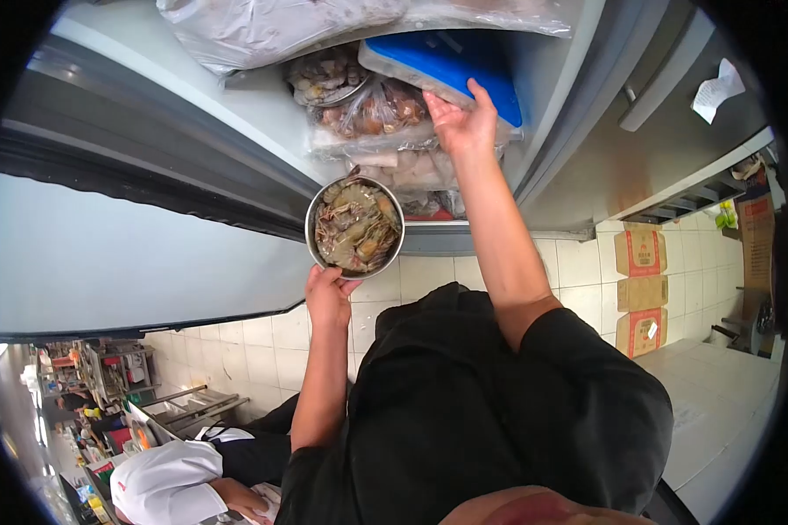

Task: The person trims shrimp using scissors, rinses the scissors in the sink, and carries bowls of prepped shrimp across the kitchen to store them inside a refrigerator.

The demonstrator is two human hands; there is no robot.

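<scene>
A round metal bowl of raw shrimp is gripped at its near rim by my left hand, just outside the open refrigerator. My right hand reaches inside, palm up with its fingers spread, at the edge of a blue-topped, pale-sided container that sits tilted. Left of this container are another dish of shrimp and clear plastic bags of reddish food. Paler bagged food lies nearer the front of the compartment.
A large white bag rests above the compartment. The refrigerator's open door stands at the left. Flattened cardboard lies on the tiled floor at the right. A person in a white shirt is at the lower left, near a metal rack.
</scene>
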